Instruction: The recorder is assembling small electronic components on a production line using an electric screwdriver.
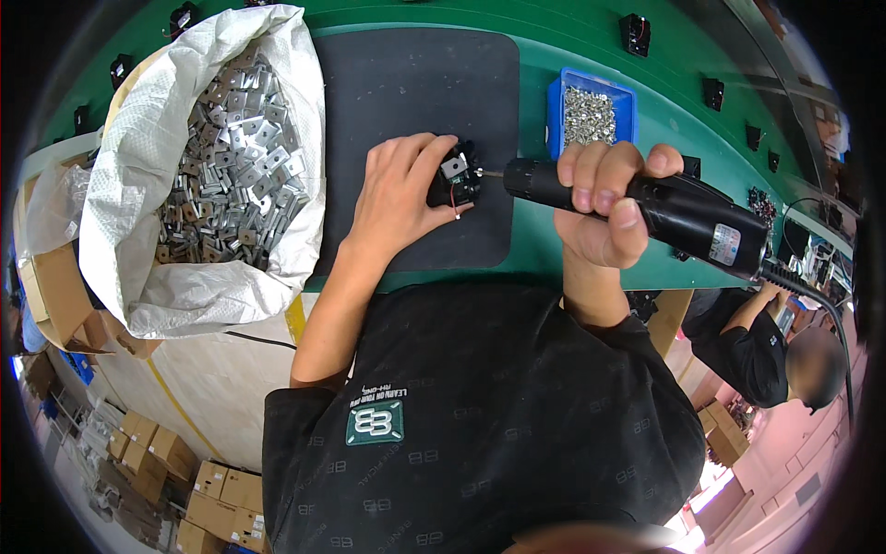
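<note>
- A white sack (208, 277) stands at the left, open at the top and full of small square metal plates (231, 157).
- Just right of the sack, a dark mat (406, 83) lies on the green table (544, 249).
- The left hand (397, 198) rests on the mat and its fingers are curled around a small black part (454, 180), with the thumb under it and the fingertips on top.
- The part sits near the right edge of the mat and has a small metal plate on its upper face.
- A thin bit (492, 173) touches the right side of the part; it comes out of a black electric screwdriver (646, 208).
- The right hand (600, 203) is closed tight around the body of the screwdriver, which lies almost flat and points to the left.
- A cable (812, 295) leaves the back end of the screwdriver, at the right.
- Behind the right hand, a blue tray (556, 111) holds many small silver screws (591, 115).
- Several small black parts (635, 34) lie along the far side of the table.
- At the lower right, another person in a dark shirt (748, 355) works at something I cannot make out.
</note>
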### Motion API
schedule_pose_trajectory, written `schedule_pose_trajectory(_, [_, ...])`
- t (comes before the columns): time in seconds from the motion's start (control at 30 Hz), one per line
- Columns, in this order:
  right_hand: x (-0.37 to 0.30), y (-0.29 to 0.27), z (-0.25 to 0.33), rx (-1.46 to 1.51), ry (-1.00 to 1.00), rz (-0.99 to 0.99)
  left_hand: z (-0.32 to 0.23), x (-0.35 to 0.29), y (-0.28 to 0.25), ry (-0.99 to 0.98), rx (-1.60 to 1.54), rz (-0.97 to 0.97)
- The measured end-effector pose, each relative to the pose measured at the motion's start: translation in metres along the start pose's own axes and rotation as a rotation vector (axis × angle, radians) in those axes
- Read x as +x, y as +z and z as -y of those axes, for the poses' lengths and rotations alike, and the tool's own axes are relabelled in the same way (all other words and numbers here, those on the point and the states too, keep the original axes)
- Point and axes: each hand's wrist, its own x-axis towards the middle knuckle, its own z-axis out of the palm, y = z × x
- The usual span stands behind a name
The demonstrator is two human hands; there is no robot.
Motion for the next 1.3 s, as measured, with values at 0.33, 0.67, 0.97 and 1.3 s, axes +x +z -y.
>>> schedule_pose_trajectory(0.33, [0.001, 0.003, -0.03, -0.023, 0.012, 0.025, 0.005, 0.003, -0.004, -0.01, -0.044, 0.016])
schedule_pose_trajectory(0.67, [0.003, -0.001, -0.037, -0.03, 0.026, 0.058, 0.007, 0.002, -0.003, 0.014, -0.066, -0.012])
schedule_pose_trajectory(0.97, [0.005, -0.001, -0.035, -0.045, 0.047, 0.258, 0.007, 0.003, -0.005, 0.013, -0.104, 0.001])
schedule_pose_trajectory(1.3, [0.016, -0.005, -0.042, 0.067, 0.014, 0.329, 0.005, 0.013, -0.012, -0.018, -0.127, 0.052])
